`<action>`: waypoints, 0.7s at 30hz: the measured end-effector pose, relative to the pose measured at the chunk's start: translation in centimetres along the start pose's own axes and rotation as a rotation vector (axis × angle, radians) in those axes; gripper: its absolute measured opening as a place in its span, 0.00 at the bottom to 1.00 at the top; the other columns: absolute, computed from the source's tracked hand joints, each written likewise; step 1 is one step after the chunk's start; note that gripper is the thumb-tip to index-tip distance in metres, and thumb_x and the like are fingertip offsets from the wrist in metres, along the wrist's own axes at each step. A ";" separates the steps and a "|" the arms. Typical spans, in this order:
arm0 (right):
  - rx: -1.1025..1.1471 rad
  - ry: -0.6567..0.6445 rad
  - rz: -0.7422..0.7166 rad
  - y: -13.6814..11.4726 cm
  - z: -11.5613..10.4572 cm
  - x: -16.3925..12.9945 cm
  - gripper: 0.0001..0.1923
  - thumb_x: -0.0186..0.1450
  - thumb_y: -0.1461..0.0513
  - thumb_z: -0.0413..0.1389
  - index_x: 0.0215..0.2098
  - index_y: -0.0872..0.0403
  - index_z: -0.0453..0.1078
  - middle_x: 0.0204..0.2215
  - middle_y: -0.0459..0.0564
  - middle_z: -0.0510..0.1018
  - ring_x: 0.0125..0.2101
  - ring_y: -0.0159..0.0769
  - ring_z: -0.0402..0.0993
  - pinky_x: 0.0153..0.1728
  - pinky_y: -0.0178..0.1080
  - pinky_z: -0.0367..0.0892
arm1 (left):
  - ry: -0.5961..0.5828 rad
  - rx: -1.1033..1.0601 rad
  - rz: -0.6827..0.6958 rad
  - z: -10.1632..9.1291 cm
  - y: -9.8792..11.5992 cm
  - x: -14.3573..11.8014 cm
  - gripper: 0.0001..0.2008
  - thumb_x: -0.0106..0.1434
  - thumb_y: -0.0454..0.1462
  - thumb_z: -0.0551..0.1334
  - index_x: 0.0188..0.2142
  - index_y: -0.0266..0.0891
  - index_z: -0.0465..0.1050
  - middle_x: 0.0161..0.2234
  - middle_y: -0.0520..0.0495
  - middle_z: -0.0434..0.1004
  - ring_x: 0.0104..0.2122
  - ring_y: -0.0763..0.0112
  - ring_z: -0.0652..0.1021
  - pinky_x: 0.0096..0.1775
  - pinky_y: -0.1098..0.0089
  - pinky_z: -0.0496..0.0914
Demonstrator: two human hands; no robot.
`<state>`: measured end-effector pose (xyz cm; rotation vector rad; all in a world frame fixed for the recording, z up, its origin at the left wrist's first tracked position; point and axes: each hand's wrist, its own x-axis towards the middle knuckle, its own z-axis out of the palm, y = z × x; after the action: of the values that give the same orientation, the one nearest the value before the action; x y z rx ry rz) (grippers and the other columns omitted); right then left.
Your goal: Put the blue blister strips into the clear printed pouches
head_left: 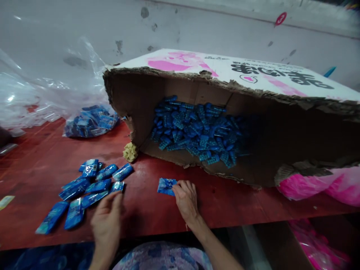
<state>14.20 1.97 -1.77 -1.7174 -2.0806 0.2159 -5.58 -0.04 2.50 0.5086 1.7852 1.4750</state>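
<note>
My right hand [185, 197] pinches the right end of a small blue plastic packet [165, 186] lying on the red tabletop. My left hand [107, 217] is smeared by motion, its fingertips at the lower edge of another blue packet [118, 186]. Whether those fingers grip it cannot be made out. Beyond and left of that hand lies a loose group of shiny blue packets [97, 185], some overlapping. Past my right hand, a large cardboard box [132, 108] lies with its torn opening facing me. Inside is a heap of small blue items with dotted, textured bodies [197, 129].
A clear plastic bag of blue packets [91, 122] sits left of the box, before more clear plastic [25, 97]. Crumpled yellowish material [130, 152] lies by the box corner. Pink plastic [306, 183] is at the right. The red table's [146, 221] front edge runs before me.
</note>
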 end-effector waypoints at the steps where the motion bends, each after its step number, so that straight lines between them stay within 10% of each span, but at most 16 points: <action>1: 0.020 0.011 -0.011 -0.2 -0.4 -0.1 0.10 0.65 0.66 0.49 0.32 0.50 0.71 0.31 0.49 0.74 0.34 0.38 0.64 0.35 0.40 0.54 | -0.121 0.034 -0.038 0.9 -0.4 -1.0 0.21 0.41 0.40 0.68 0.36 0.37 0.71 0.18 0.57 0.69 0.15 0.79 0.66 0.19 0.78 0.62; 5: 0.144 0.016 -0.055 -1.2 -1.9 -1.0 0.10 0.65 0.64 0.48 0.33 0.50 0.72 0.30 0.49 0.73 0.33 0.37 0.65 0.35 0.40 0.55 | -0.512 0.092 -0.229 4.3 -2.7 -3.2 0.19 0.40 0.42 0.69 0.31 0.33 0.73 0.14 0.55 0.68 0.13 0.76 0.66 0.18 0.75 0.60; 11: 0.692 -0.004 0.191 -0.9 -1.5 -1.0 0.17 0.58 0.64 0.56 0.46 0.50 0.68 0.39 0.49 0.73 0.36 0.37 0.69 0.38 0.37 0.63 | -0.507 0.095 -0.227 5.7 -3.1 -3.3 0.14 0.40 0.43 0.69 0.22 0.33 0.75 0.16 0.51 0.71 0.20 0.73 0.69 0.22 0.75 0.62; 14: 0.985 -0.158 0.337 -0.6 -0.9 -0.4 0.08 0.58 0.62 0.54 0.36 0.54 0.72 0.27 0.44 0.74 0.27 0.32 0.69 0.30 0.32 0.64 | -0.483 0.088 -0.227 6.0 -2.6 -3.5 0.15 0.36 0.42 0.70 0.22 0.34 0.76 0.17 0.50 0.73 0.21 0.71 0.70 0.23 0.74 0.63; 21: 0.925 -0.062 0.457 -1.1 -0.6 0.0 0.06 0.60 0.61 0.50 0.27 0.54 0.66 0.18 0.40 0.67 0.19 0.27 0.63 0.21 0.28 0.58 | -0.474 -0.159 -0.371 8.7 -3.3 -4.3 0.14 0.34 0.40 0.71 0.20 0.35 0.72 0.13 0.55 0.70 0.12 0.78 0.66 0.17 0.76 0.61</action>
<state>13.47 1.68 -0.77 -1.5149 -1.2246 1.1641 4.23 1.78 0.17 0.3808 1.2945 1.1136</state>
